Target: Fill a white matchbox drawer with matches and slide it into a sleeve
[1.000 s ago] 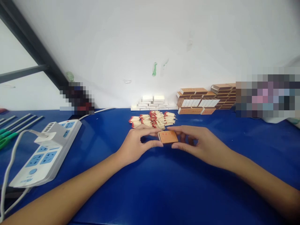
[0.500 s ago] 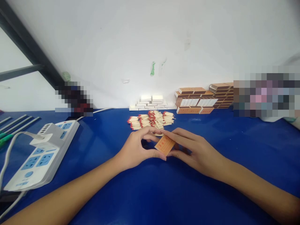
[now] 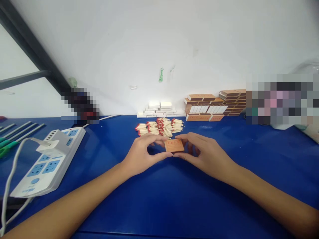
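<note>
An orange-brown matchbox [image 3: 174, 145] with red print is held between both hands above the blue table. My left hand [image 3: 143, 153] grips its left side, thumb at the lower edge and fingers behind. On the other side, my right hand [image 3: 203, 151] has its thumb at the bottom edge and its forefinger at the top corner. Just beyond the hands lie heaped red-tipped matches [image 3: 160, 126]. Behind these, small white boxes [image 3: 159, 108] are stacked against the wall.
Stacked orange-brown matchboxes [image 3: 205, 117] stand at the wall on the right, with more brown boxes [image 3: 233, 99] beside them. A white power strip [image 3: 47, 166] with a plugged-in adapter and cable lies left. Green-handled tools [image 3: 10, 146] rest at the far left of the blue table [image 3: 169, 202].
The matchbox has turned from a slant to nearly level and risen slightly in view. Both hands have shifted with it, still gripping its ends.
</note>
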`<state>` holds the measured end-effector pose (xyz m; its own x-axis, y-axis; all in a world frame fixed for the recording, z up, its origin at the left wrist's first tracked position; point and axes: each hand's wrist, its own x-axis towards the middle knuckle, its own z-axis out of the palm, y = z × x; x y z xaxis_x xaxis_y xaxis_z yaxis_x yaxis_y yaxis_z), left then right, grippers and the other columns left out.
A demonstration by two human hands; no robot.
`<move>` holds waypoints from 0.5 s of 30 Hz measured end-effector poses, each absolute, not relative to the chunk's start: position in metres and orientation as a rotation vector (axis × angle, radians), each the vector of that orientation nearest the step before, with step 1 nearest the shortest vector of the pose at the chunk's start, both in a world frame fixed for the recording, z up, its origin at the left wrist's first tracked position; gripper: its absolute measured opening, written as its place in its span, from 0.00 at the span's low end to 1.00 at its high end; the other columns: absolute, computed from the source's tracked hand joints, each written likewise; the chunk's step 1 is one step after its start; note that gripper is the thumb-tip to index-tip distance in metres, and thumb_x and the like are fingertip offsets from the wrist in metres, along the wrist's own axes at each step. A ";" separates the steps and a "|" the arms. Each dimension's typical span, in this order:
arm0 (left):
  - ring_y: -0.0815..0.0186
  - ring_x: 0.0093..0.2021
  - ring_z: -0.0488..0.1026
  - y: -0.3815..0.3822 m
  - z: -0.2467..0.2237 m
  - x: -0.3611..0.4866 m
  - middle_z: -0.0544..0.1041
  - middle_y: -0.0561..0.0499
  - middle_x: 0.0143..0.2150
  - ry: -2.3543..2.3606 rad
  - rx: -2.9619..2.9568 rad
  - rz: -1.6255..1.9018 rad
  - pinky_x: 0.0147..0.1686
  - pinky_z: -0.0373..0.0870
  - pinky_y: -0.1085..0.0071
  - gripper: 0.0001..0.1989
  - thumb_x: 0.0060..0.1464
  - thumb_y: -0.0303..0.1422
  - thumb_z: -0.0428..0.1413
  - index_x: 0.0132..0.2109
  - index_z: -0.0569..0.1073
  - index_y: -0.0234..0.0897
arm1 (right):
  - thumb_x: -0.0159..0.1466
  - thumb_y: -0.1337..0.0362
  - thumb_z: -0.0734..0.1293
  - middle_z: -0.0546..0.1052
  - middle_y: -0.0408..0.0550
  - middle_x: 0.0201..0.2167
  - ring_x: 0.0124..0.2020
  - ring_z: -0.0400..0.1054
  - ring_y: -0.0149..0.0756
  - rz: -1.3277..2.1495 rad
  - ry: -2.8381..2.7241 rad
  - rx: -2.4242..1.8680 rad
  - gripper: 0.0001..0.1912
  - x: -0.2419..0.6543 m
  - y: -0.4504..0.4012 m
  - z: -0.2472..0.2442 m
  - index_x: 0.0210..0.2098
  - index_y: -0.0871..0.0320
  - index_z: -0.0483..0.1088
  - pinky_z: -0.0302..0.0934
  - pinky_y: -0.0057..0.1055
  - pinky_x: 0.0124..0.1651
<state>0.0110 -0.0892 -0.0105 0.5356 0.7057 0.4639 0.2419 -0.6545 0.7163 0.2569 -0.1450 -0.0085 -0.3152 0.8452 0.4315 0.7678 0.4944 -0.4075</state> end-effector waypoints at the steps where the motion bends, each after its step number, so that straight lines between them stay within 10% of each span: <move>1: 0.61 0.43 0.83 -0.087 -0.007 0.010 0.86 0.48 0.45 0.761 2.189 1.012 0.47 0.78 0.63 0.18 0.55 0.39 0.71 0.51 0.81 0.40 | 0.71 0.51 0.70 0.80 0.48 0.38 0.29 0.72 0.35 0.171 -2.133 -1.324 0.21 0.257 -0.145 -0.008 0.58 0.56 0.72 0.66 0.31 0.32; 15: 0.61 0.32 0.78 0.066 0.022 -0.107 0.81 0.52 0.29 1.632 2.461 0.846 0.37 0.74 0.64 0.12 0.51 0.35 0.71 0.40 0.81 0.35 | 0.74 0.55 0.65 0.81 0.48 0.38 0.32 0.73 0.36 0.201 -2.178 -1.417 0.15 0.267 -0.135 -0.010 0.52 0.56 0.77 0.67 0.34 0.37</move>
